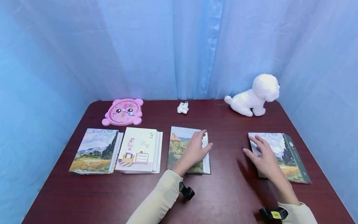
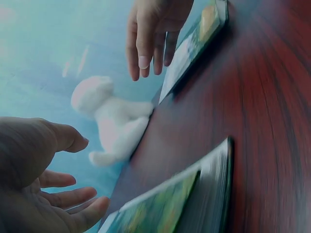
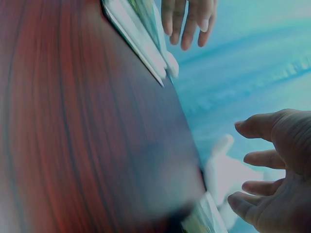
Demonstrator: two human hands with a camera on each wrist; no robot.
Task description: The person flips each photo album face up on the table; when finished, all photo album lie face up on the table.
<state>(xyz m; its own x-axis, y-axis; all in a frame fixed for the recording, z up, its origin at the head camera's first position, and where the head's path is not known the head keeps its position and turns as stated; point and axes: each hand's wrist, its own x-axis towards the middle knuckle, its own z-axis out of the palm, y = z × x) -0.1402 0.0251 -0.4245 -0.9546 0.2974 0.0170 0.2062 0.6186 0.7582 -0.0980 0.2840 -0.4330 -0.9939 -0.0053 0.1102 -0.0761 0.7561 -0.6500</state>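
In the head view my left hand [image 1: 195,149] hovers over a photo album [image 1: 174,147] with a garden-and-sea painting on its cover, fingers spread and holding nothing. The left wrist view shows that album's cover [image 2: 150,211] and page edges below the relaxed fingers [image 2: 70,196]. Over at the right, my right hand [image 1: 264,158] is above another album [image 1: 291,155] with a wheat-field painting and dark green spine. Its fingers are loosely spread with nothing between them; part of that cover is hidden beneath the hand.
Two more albums lie at the left: a wheat-field one [image 1: 95,152] and a cream one with furniture drawings [image 1: 139,152]. Along the back are a pink clock [image 1: 124,112], a small white bear figure [image 1: 183,107] and a white plush dog [image 1: 251,98]. Blue curtains [image 1: 139,46] surround the table.
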